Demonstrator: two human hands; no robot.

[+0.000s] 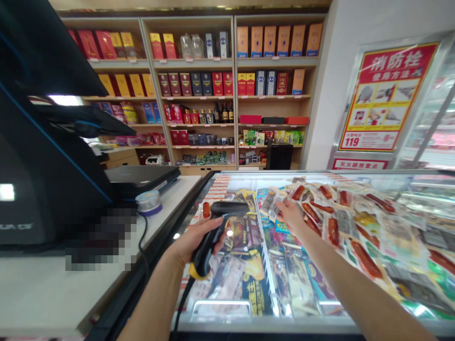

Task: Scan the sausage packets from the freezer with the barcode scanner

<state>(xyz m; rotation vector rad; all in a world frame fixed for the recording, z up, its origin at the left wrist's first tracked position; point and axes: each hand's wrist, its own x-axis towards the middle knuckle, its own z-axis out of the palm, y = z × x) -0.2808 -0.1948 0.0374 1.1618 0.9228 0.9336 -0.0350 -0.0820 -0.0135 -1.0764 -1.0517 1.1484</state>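
Note:
My left hand (204, 237) is wrapped round a black and yellow barcode scanner (206, 246), whose head points right over the glass-topped freezer (220, 324). A black cord runs down from its handle. Farther right, my right hand (291, 215) pinches a small clear packet of food (272, 203) by its near edge; what is inside it I cannot make out. Beside that hand, vacuum-packed sausages (334, 231) and other clear packets are spread over the right part of the glass. One small sausage packet (206, 210) lies left of the scanner head.
Left of the freezer stands a pale counter (46, 293) with a dark checkout terminal (42, 180) and a roll of tape (148, 201). Shelves (199, 64) of boxes and bottles line the back wall. A red and yellow poster (389, 97) hangs at right.

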